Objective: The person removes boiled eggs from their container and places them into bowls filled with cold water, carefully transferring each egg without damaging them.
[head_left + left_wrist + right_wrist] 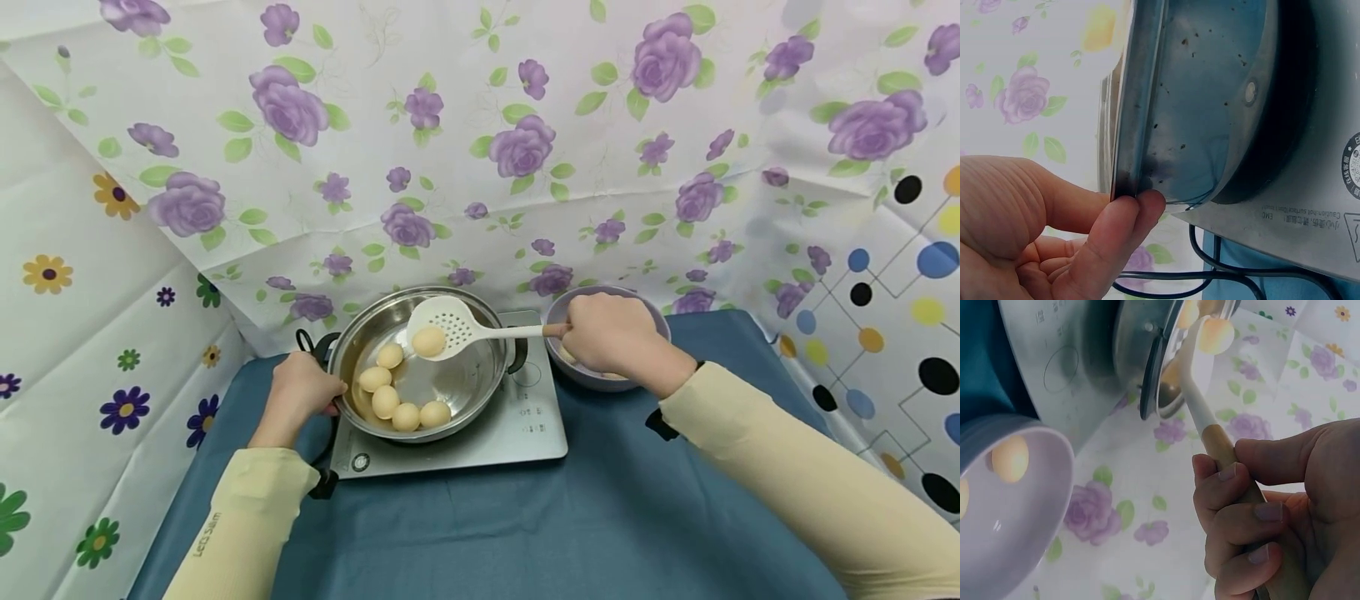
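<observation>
A steel pan (468,385) with dark side handles holds several pale brown eggs (386,402) along its left and near side. My left hand (298,385) pinches the pan's left rim between thumb and fingers, as the left wrist view shows close up. Curled round the wooden handle (1217,444) of a white slotted spoon (463,335) is my right hand (611,333). One egg (429,342) lies on the spoon's head, over the pan. Beneath the right hand stands a purple-grey bowl (1016,537), partly hidden in the head view; eggs (1010,459) sit inside it.
The pan stands on a silver induction cooktop (480,450) with touch controls at its right. Black cords (1229,274) run past the cooktop's left side. A blue cloth (480,533) covers the table, and flowered sheets (450,167) hang behind and to the sides.
</observation>
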`<state>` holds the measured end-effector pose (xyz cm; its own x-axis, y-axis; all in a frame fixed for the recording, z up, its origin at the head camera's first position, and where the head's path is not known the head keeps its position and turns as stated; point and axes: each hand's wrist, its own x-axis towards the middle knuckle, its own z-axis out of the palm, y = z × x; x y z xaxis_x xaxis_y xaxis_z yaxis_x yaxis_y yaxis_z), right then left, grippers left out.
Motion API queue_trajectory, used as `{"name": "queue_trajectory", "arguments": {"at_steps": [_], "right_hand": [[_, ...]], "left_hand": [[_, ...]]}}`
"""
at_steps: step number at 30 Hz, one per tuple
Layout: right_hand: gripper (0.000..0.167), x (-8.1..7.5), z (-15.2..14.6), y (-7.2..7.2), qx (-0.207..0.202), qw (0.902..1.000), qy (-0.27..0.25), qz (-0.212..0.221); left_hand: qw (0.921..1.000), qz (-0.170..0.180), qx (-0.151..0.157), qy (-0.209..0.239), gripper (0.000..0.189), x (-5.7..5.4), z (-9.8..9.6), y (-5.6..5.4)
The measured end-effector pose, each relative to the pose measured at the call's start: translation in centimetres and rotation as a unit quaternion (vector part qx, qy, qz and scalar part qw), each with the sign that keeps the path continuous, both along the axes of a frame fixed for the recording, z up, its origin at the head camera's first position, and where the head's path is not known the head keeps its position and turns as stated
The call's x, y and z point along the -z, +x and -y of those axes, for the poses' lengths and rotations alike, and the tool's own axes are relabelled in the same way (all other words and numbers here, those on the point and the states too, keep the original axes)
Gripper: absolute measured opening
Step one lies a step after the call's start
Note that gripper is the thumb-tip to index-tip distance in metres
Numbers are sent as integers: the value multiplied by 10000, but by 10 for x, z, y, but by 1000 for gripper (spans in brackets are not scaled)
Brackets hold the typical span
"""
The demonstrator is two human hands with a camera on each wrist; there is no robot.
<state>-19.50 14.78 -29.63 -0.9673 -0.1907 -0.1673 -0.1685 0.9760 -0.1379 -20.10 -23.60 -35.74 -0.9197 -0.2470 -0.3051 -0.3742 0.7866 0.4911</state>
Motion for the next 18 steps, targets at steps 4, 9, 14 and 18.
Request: {"name": "queue_trajectory", "arguments": {"at_steps": [4, 9, 14, 18], "right_hand": [[36, -1, -9, 0, 74, 9999, -125, 43], [44, -4, -16, 1, 231, 9995, -195, 67], [47, -8, -25, 2, 381, 9991, -178, 49], [43, -10, -35, 2, 430, 9989, -182, 13]], "left_hand": [[10000, 18, -5, -2, 22, -1, -1, 0], [10000, -41, 53, 8, 20, 0, 0, 0], [9999, -83, 37, 47, 21, 1, 1, 0], [9999, -82, 39, 56, 21, 2, 2, -1]]}}
